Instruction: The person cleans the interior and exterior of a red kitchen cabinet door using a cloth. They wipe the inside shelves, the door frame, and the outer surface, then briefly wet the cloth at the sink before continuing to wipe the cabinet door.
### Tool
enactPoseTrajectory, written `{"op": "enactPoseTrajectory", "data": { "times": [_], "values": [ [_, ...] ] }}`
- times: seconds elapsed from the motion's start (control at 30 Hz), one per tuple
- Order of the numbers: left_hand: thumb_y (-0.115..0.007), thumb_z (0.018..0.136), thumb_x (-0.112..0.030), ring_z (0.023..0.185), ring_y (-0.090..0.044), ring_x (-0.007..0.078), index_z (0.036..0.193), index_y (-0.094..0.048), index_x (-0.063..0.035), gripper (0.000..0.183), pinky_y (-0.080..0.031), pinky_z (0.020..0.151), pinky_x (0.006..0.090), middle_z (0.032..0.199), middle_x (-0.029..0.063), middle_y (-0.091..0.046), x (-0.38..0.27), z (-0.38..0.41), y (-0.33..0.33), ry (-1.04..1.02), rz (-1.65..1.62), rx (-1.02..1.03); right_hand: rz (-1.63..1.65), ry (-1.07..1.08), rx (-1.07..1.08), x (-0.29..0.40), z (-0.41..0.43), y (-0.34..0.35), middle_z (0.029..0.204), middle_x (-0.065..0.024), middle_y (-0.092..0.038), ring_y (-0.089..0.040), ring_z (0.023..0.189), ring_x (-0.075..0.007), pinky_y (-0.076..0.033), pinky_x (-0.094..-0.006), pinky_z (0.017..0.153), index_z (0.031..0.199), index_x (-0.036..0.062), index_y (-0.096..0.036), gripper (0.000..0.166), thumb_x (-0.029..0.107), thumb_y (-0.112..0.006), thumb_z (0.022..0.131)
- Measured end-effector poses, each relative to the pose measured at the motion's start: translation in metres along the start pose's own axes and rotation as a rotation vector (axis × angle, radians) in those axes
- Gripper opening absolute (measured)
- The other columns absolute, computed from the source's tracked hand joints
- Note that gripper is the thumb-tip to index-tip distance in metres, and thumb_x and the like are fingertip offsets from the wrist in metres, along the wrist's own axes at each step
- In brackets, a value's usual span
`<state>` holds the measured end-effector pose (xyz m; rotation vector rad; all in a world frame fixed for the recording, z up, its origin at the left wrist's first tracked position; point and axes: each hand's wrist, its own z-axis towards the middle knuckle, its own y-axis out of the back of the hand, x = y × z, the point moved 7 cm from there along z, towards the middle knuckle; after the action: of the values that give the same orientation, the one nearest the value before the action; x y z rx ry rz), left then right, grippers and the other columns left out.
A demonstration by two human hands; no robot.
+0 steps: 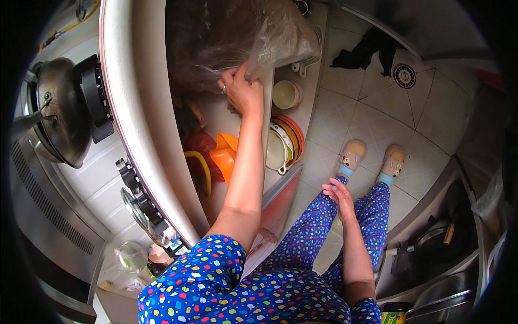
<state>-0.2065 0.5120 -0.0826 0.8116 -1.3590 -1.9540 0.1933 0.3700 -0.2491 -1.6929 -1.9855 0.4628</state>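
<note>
My left hand [244, 89], with a ring on one finger, reaches into a cabinet below the countertop. Its fingers are closed on the edge of a large, crumpled clear plastic bag [283, 38] that fills the upper part of the cabinet; some fingertips are hidden. Below the wrist lie an orange plastic item [223, 152], a red item [200, 148] and a yellow curved handle [205, 172]. Beside the forearm, a lower shelf holds a pale cup [284, 94] and stacked bowls [277, 150]. My right hand [341, 198] hangs in front of my legs, fingers apart, holding nothing.
A wok [64, 109] sits on the stove at the left, past the white countertop edge [121, 101]. Black cloth [370, 50] lies on the tiled floor near a round drain [404, 76]. At the right, a low shelf holds a dark pan [433, 241] and a metal pot [441, 297].
</note>
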Motion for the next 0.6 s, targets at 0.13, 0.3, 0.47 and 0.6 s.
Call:
{"op": "enactPoseTrajectory", "data": {
  "times": [0.13, 0.3, 0.47, 0.6],
  "values": [
    [-0.078, 0.058, -0.01, 0.121, -0.034, 0.0396, 0.135, -0.049, -0.0128, 0.082, -0.037, 0.101, 0.0469, 0.133, 0.0176, -0.033, -0.017, -0.004, 0.032, 0.056, 0.099, -0.091, -0.013, 0.02, 0.005, 0.01, 0.001, -0.004, 0.113, -0.0149, -0.067, -0.065, 0.095, -0.0177, -0.05, -0.0295, 0.09, 0.13, 0.003, -0.053, 0.034, 0.015, -0.048, 0.098],
    [-0.082, 0.058, -0.013, 0.139, -0.013, 0.0506, 0.15, -0.017, -0.0081, 0.112, -0.024, 0.11, 0.0579, 0.153, 0.0245, -0.013, -0.019, 0.036, 0.029, -0.063, 0.458, 0.18, -0.012, 0.031, 0.01, 0.017, 0.001, -0.012, 0.113, -0.015, -0.067, -0.065, 0.096, -0.0184, -0.049, -0.0299, 0.09, 0.13, 0.003, -0.053, 0.034, 0.016, -0.048, 0.099],
    [-0.082, 0.06, -0.014, 0.141, -0.015, 0.0495, 0.152, 0.002, -0.0098, 0.125, -0.022, 0.111, 0.0607, 0.156, 0.019, -0.016, 0.009, 0.091, -0.015, 0.039, 0.374, 0.432, -0.005, 0.025, 0.016, 0.02, 0.0, -0.017, 0.113, -0.0151, -0.067, -0.066, 0.096, -0.0185, -0.049, -0.0296, 0.089, 0.13, 0.0028, -0.053, 0.035, 0.016, -0.048, 0.098],
    [-0.082, 0.058, -0.015, 0.139, -0.022, 0.0465, 0.152, -0.004, -0.012, 0.123, -0.029, 0.111, 0.0554, 0.155, 0.0144, -0.022, 0.036, 0.126, -0.041, -0.002, 0.362, 0.474, 0.016, 0.019, 0.016, 0.019, 0.002, -0.019, 0.113, -0.0151, -0.067, -0.066, 0.095, -0.0182, -0.05, -0.0293, 0.088, 0.13, 0.0026, -0.053, 0.035, 0.016, -0.048, 0.098]
  ]
}}
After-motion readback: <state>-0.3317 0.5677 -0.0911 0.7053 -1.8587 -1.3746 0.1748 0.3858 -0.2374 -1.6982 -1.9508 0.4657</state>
